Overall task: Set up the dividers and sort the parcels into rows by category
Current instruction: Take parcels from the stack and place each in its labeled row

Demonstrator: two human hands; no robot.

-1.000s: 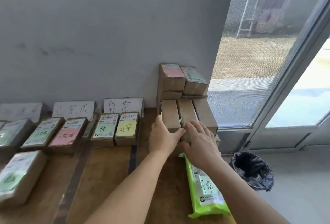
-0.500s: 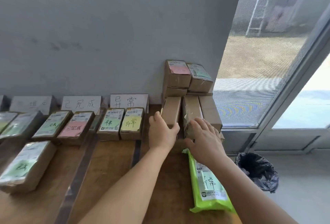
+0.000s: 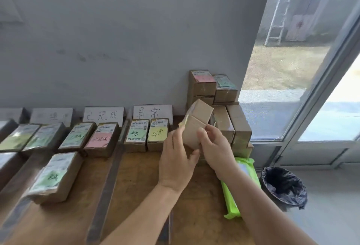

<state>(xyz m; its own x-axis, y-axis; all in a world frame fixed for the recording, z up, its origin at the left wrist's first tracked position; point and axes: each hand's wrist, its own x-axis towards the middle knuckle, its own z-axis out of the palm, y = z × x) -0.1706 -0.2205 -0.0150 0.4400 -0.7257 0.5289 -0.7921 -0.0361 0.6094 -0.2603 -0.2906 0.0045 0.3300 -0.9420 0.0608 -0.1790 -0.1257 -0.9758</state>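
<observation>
Lifted clear of the pile since half a second ago, the parcel (image 3: 197, 122) that was standing among the unsorted boxes (image 3: 230, 122) is now up in both my hands, tilted with its plain cardboard side toward me. My left hand (image 3: 176, 161) wraps it from the left and below, fingers curled round its edge; my right hand (image 3: 216, 146) grips its lower right corner, thumb on the near face. I judge I am turning it this way to bring the label round, since only a sliver of yellowish sticker shows along its left edge and I cannot read the category yet.

Unsorted boxes stand on edge at the right end of the table (image 3: 136, 192), with two more stacked behind against the wall, presumably parked there until each is read. Left of them, upright signs (image 3: 153, 112) lean on the wall, one per category, and dark divider strips (image 3: 109, 182) run from the wall toward me, fencing the lanes. Two yellow-and-green labelled parcels (image 3: 147, 134) lie flat under the nearest sign, labels up so the rows can be checked at a glance. A green mailer bag (image 3: 236, 190) lies under my right forearm, not yet sorted. Once the label faces me, I expect to pick a lane.
</observation>
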